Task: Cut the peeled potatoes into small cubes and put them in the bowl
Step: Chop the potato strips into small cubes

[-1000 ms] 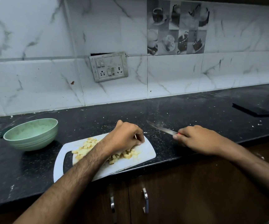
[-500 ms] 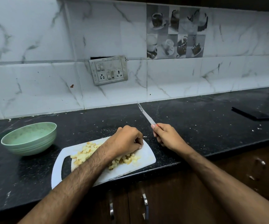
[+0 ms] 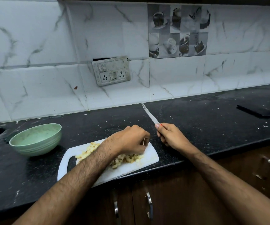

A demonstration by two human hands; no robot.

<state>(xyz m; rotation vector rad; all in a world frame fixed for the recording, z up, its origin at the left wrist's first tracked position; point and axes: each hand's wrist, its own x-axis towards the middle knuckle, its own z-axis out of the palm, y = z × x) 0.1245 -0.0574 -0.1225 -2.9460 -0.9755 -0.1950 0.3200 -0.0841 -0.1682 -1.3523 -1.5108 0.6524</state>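
Since a second ago the right hand [image 3: 171, 137] has swung the knife [image 3: 149, 113] up from lying low over the counter, so the blade now points up and away toward the wall; it has barely shifted in the last half second. The potato cubes [image 3: 127, 159] lie heaped along the white cutting board [image 3: 150, 157], which sits at the counter's front edge, its right corner just overhanging. The left hand [image 3: 131, 140] rests curled over the right end of the heap; whether it grasps cubes or a last uncut piece is hidden under the knuckles. The right hand is wrapped round the knife handle, just beside the board's right corner.

By my judgement the cubes are light, firm and damp with starch, so they will slip and scatter if pinched one by one; scooping a handful, or lifting the board by its handle slot at the left end and sweeping them off with the blade's flat, looks safer. The green bowl [image 3: 35, 140] stands left of the board, near it, with no cubes visible inside.

Farther off, a flat black object [image 3: 257, 112] lies on the black counter [image 3: 204, 127] toward its right end, and a switchboard [image 3: 111, 71] hangs on the tiled wall.
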